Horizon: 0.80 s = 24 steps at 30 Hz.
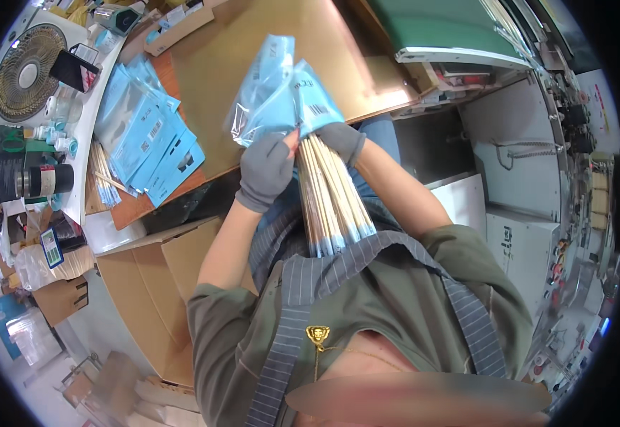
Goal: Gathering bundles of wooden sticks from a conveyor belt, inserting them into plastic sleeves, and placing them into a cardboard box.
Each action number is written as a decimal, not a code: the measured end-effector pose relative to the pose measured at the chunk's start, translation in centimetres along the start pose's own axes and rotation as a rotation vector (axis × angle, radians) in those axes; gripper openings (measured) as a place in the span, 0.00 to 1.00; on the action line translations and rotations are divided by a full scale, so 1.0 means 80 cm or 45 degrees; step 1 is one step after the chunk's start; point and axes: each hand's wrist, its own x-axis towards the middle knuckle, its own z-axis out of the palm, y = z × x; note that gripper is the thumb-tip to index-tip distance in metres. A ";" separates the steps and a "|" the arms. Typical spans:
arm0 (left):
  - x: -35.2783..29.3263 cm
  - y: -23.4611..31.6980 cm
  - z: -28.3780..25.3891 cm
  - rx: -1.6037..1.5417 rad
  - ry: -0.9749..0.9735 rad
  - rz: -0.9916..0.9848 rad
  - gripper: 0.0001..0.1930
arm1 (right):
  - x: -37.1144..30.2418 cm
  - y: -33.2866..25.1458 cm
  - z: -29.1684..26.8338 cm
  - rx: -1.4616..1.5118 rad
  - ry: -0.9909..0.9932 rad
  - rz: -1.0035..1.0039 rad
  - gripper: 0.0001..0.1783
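Observation:
A bundle of thin wooden sticks [330, 192] with pale blue ends points toward my chest. Its far end goes in under a blue and clear plastic bag [263, 92], which spreads out in two folds above my hands. My left hand [265, 172], in a grey glove with a bare fingertip showing, is closed on the bag's lower edge, just left of the sticks. On the other side, my right hand [343, 141], also grey-gloved, curls round the bundle at the bag's mouth; most of its fingers are hidden behind bag and sticks.
Flat blue bags [150, 135] lie in an overlapping pile on the table at left, beside more loose sticks [103, 171]. A round fan [29, 73], a phone [75, 71] and bottles crowd the white surface beyond. An open cardboard box [157, 285] stands below the table's left part.

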 end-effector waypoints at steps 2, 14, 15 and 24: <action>-0.005 0.013 0.003 -0.012 0.113 0.161 0.17 | 0.019 0.022 -0.012 0.271 0.054 -0.002 0.10; -0.054 0.099 -0.017 -0.476 0.063 -0.269 0.10 | -0.160 0.007 -0.008 -1.179 0.641 -0.265 0.16; -0.031 0.102 -0.023 -0.355 0.044 -0.358 0.09 | -0.149 -0.001 -0.011 -1.267 0.878 -0.438 0.14; 0.176 0.069 -0.139 -0.247 0.027 -0.212 0.09 | -0.092 -0.199 0.006 -1.443 0.798 -1.391 0.06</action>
